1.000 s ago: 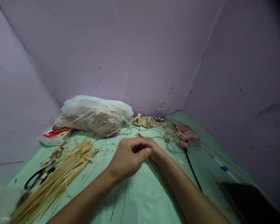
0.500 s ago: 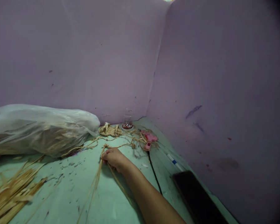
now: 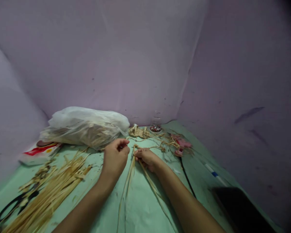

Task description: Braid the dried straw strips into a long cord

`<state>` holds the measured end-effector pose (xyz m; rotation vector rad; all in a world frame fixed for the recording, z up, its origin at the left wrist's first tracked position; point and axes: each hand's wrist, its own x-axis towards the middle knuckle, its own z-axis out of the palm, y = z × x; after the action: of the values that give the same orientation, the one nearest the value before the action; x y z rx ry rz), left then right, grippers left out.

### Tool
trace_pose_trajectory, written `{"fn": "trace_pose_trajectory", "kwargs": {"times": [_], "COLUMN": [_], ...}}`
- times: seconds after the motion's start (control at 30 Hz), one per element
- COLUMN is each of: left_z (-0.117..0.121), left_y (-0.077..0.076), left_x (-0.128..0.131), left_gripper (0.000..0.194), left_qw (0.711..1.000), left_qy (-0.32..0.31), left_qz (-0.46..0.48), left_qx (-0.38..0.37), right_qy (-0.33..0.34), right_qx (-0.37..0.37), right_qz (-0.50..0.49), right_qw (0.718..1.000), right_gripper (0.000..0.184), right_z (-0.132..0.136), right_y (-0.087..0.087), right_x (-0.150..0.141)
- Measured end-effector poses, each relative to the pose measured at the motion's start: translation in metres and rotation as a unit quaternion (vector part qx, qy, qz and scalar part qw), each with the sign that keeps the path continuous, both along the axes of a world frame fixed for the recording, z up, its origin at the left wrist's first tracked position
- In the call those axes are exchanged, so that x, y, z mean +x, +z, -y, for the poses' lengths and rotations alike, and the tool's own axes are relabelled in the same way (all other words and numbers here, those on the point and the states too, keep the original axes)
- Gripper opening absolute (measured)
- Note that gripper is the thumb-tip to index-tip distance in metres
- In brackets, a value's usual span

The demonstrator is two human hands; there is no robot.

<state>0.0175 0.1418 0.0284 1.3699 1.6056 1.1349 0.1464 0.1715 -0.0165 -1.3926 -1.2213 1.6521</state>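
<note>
My right hand (image 3: 146, 158) pinches a bunch of straw-coloured fibre strands (image 3: 130, 176) just below a small knot. The strands run down from the fingers in two groups, with a twisted cord (image 3: 152, 148) leading off to the right at the top. Close to its left, my left hand (image 3: 115, 157) is raised with the fingers curled in. Whatever its fingertips hold, if anything, is too small to make out. Behind both hands sits a woven fibre piece (image 3: 138, 132) with a white bit on top.
Flat dry strips (image 3: 55, 187) lie at the left, partly over black-handled scissors (image 3: 12, 207). A stuffed plastic bag (image 3: 87, 126) and a red-and-white packet (image 3: 41, 152) are behind. Rightward are a bead container (image 3: 156, 128), pink glue gun (image 3: 183, 143), blue-and-white pen (image 3: 215, 174) and dark phone (image 3: 242, 210).
My left hand has come into view beside the right one. My right hand keeps its pinch on the strands. The view has turned left, showing the scissors and packet.
</note>
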Motion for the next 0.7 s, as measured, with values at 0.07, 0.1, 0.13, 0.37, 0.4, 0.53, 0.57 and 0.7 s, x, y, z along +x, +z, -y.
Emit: {"fn": "trace_pose_trajectory", "kwargs": {"times": [0.07, 0.1, 0.13, 0.37, 0.4, 0.53, 0.57, 0.7], "left_z": [-0.01, -0.015, -0.018, -0.022, -0.023, -0.028, -0.028, -0.028], "left_y": [-0.009, -0.015, -0.02, -0.034, -0.034, -0.035, -0.036, -0.041], "left_x": [0.0, 0.002, 0.003, 0.005, 0.003, -0.001, -0.001, 0.001], "left_gripper": [0.024, 0.022, 0.019, 0.009, 0.01, 0.007, 0.007, 0.012], "left_qw": [0.994, 0.986, 0.974, 0.914, 0.914, 0.934, 0.939, 0.966], "left_qy": [0.0, -0.01, -0.031, -0.185, -0.196, -0.207, -0.202, -0.151], "left_qz": [0.035, 0.067, 0.104, 0.213, 0.203, 0.113, 0.095, 0.051], "left_qx": [-0.099, -0.155, -0.198, -0.291, -0.293, -0.268, -0.261, -0.205], "right_qy": [0.006, 0.008, 0.009, -0.021, -0.022, -0.005, -0.004, -0.011], "right_qx": [-0.004, -0.006, -0.007, 0.028, 0.03, 0.062, 0.08, 0.164], "right_qz": [-0.01, -0.012, -0.013, -0.012, 0.0, 0.066, 0.077, 0.109], "right_qw": [1.0, 1.0, 1.0, 0.999, 0.999, 0.996, 0.994, 0.98], "right_gripper": [0.014, 0.014, 0.013, 0.006, 0.006, 0.014, 0.015, 0.014], "right_z": [-0.001, -0.002, -0.003, -0.002, -0.001, -0.002, -0.003, -0.011], "right_y": [-0.002, -0.004, -0.005, -0.012, -0.011, -0.013, -0.015, -0.028], "right_x": [-0.001, -0.001, -0.002, -0.007, -0.007, -0.006, -0.005, -0.004]}}
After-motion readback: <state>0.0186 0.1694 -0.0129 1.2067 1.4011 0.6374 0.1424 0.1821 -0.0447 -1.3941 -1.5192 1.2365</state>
